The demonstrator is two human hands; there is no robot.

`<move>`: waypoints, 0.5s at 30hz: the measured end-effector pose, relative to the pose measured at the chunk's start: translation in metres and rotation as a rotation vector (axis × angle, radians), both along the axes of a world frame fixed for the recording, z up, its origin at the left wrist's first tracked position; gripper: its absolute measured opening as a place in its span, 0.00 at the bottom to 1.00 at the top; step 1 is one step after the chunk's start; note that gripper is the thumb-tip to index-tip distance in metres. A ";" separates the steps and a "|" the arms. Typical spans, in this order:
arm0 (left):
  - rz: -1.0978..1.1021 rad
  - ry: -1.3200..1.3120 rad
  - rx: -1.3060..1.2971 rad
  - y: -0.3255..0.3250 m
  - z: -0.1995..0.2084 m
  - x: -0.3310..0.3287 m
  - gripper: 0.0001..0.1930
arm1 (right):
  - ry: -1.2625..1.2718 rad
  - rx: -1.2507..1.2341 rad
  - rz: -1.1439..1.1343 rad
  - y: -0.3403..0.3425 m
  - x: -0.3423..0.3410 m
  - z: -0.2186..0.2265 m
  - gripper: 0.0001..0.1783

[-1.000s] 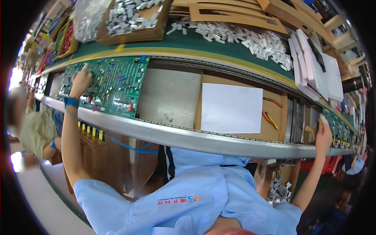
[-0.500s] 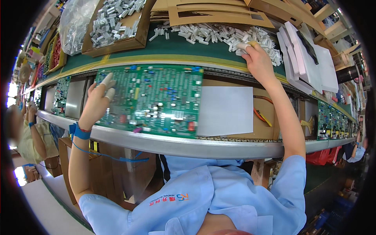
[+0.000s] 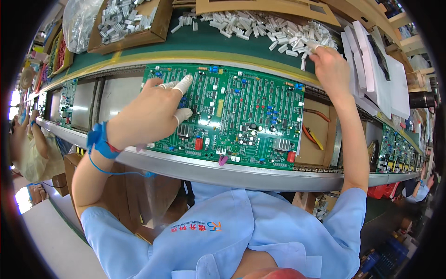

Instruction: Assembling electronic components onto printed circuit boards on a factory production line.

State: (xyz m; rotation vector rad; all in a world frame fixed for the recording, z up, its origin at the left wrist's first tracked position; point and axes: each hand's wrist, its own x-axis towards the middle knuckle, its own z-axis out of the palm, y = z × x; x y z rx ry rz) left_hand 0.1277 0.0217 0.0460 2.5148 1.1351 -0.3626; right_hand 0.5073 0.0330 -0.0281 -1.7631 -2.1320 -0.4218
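Here, left hand (image 3: 144, 114) over green board (image 3: 232, 116), grip spread; right hand (image 3: 332, 69) at white parts (image 3: 297, 35), grip unclear

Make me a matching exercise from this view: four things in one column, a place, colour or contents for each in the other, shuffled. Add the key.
1. Left hand
2. Right hand
3. Wrist strap
4. Cardboard box

A. Blue
B. At the pile of white parts
C. Holds silvery parts
D. Over the left part of the green circuit board

Pairs: 1-D, 2-B, 3-A, 4-C
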 end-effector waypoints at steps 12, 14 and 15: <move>-0.246 -0.299 0.635 0.120 -0.057 0.103 0.08 | 0.254 -0.027 0.253 -0.019 -0.089 0.012 0.04; -0.222 -0.383 0.667 0.122 -0.064 0.110 0.06 | 0.254 -0.073 0.260 -0.020 -0.097 0.010 0.04; -0.213 -0.404 0.629 0.125 -0.066 0.111 0.06 | 0.261 -0.109 0.261 -0.019 -0.101 0.009 0.04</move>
